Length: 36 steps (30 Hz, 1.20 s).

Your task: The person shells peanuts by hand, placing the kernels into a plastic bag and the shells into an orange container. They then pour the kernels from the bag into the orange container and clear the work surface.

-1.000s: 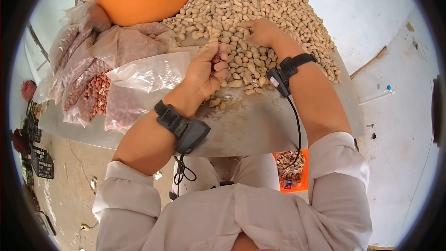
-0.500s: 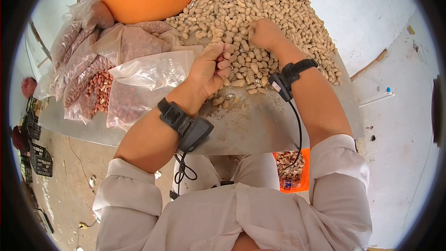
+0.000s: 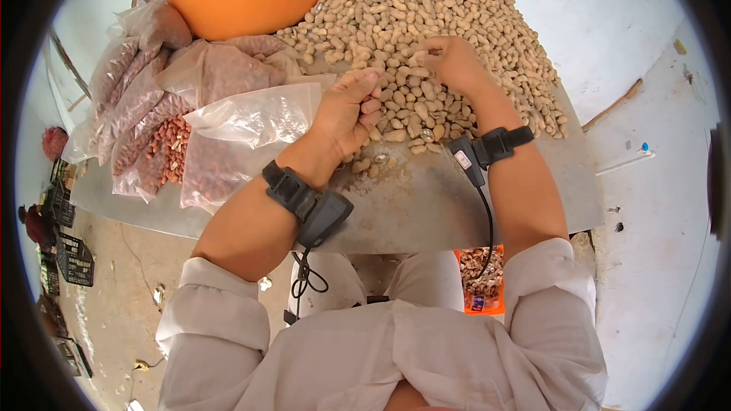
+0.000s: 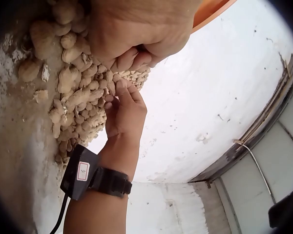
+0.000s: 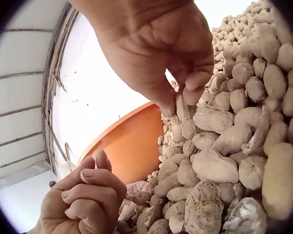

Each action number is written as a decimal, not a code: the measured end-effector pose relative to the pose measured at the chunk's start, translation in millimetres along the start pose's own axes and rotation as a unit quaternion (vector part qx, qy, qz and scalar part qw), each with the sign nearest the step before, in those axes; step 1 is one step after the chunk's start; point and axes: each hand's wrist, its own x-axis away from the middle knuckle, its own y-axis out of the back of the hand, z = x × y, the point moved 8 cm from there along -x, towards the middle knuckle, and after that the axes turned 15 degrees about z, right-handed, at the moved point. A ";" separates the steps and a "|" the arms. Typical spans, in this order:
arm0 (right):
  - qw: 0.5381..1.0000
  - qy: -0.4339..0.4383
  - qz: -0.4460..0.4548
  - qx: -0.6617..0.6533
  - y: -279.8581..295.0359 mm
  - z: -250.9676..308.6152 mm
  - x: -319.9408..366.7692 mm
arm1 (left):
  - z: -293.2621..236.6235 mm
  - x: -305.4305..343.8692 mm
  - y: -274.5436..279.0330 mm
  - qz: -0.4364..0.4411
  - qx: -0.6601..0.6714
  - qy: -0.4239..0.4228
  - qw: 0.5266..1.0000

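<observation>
A large heap of unshelled peanuts (image 3: pixel 449 0) covers the far part of the metal table (image 3: pixel 426 213). At its near left edge, my left hand (image 3: pixel 350 110) is held with curled fingers, beside a plastic bag of red kernels. Reddish peanut kernels showed in its grip in the earlier head views; the fingers hide them now. My right hand (image 3: pixel 461 65) is over the heap, palm down. In the right wrist view its thumb and fingers pinch a peanut (image 5: pixel 182 109) standing up from the pile.
Clear bags of red peanut kernels (image 3: pixel 251 129) lie at the left of the table. An orange basin (image 3: pixel 251 0) stands behind them. Under the table edge is an orange container (image 3: pixel 499 306) with shell scraps. Black crates (image 3: pixel 75 260) sit on the floor at left.
My right hand closed against the heap half a second ago, then shifted slightly right and nearer, its thumb and forefinger showing again. The left hand stays curled in nearly the same place.
</observation>
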 end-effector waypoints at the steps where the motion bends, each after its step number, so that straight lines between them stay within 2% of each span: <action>1: 0.999 0.009 -0.030 0.023 6.5 6.7 5.3 | -1.4 0.2 -0.4 -0.004 -0.011 -0.005 1.000; 2: 0.997 0.018 -0.059 0.046 11.1 13.2 11.0 | -2.3 0.7 -0.9 -0.008 -0.022 -0.009 1.000; 3: 0.997 0.035 -0.053 -0.049 9.1 14.6 15.4 | -2.6 1.6 -1.4 -0.012 -0.032 -0.014 0.999; 5: 0.968 0.069 -0.040 -0.238 0.7 16.4 24.7 | -3.0 3.2 -4.6 -0.027 -0.058 -0.021 0.998; 8: 0.955 0.126 -0.028 -0.267 -20.3 29.9 35.5 | -3.4 3.4 -10.1 -0.023 -0.081 -0.033 0.996; 11: 0.938 0.159 0.034 -0.306 -44.3 31.1 35.0 | -4.7 2.7 -12.0 0.006 -0.110 -0.031 0.993; 12: 0.936 0.158 0.022 -0.315 -42.8 32.8 38.6 | -5.0 2.2 -12.8 0.018 -0.121 -0.029 0.992; 15: 0.892 0.179 0.032 -0.413 -43.7 36.5 42.3 | -5.8 1.9 -14.5 0.030 -0.122 -0.028 0.992; 18: 0.889 0.226 0.024 -0.399 -42.7 41.8 43.3 | -5.6 2.9 -21.0 0.034 -0.118 -0.025 0.992; 21: 0.878 0.213 0.026 -0.429 -44.9 37.8 42.4 | -10.0 2.3 -12.9 0.002 -0.110 -0.047 0.993; 25: 0.877 0.200 0.041 -0.435 -50.1 35.9 40.5 | -8.3 3.2 -24.7 0.011 -0.121 -0.036 0.992; 27: 0.881 0.195 0.036 -0.429 -52.7 36.7 41.1 | -4.0 3.1 -28.7 0.043 -0.151 -0.022 0.987; 30: 0.908 0.164 0.039 -0.383 -52.5 38.3 44.6 | -0.3 3.3 -23.1 0.024 -0.163 -0.021 0.986; 33: 0.934 0.185 -0.016 -0.306 -52.4 32.2 39.7 | -0.1 5.1 -24.5 0.014 -0.169 -0.032 0.985; 36: 0.929 0.176 -0.006 -0.325 -54.0 30.6 40.4 | 2.6 5.9 -27.6 0.010 -0.161 -0.041 0.986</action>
